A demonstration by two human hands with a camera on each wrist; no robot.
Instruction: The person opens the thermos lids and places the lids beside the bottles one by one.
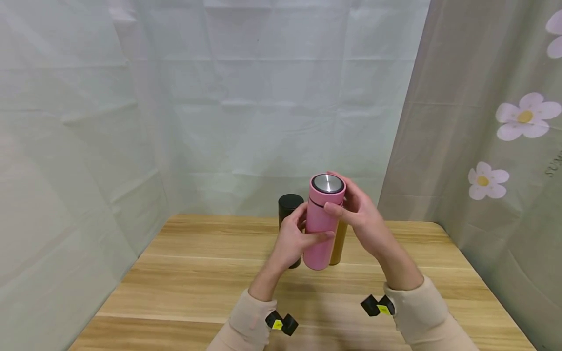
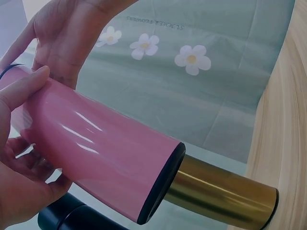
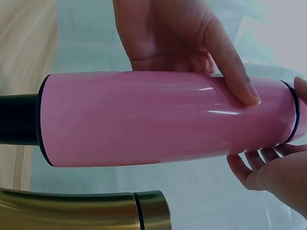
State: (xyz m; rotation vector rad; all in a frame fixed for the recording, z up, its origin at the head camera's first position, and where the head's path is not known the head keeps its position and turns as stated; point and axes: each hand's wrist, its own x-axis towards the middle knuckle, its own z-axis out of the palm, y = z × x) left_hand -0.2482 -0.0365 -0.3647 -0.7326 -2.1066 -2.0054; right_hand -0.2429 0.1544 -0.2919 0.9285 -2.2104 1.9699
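Observation:
A pink thermos flask (image 1: pixel 319 219) with a silver-topped lid is held up above the table between both hands. My left hand (image 1: pixel 295 235) grips its body from the left, thumb across the front. Higher up, my right hand (image 1: pixel 357 209) holds the lid end, its thumb near the dark ring below the lid. In the left wrist view the black-rimmed base of the pink flask (image 2: pixel 105 143) points down toward the wood. Behind it stand a black flask (image 1: pixel 290 202) on the left and a gold flask (image 1: pixel 339 243) on the right, both partly hidden.
The wooden table (image 1: pixel 210 273) spreads out under the hands. Pale curtains (image 1: pixel 272 107) hang behind it and at the left, and a flowered curtain (image 1: pixel 461 122) hangs at the right. Each sleeve carries a small black device with a yellow label.

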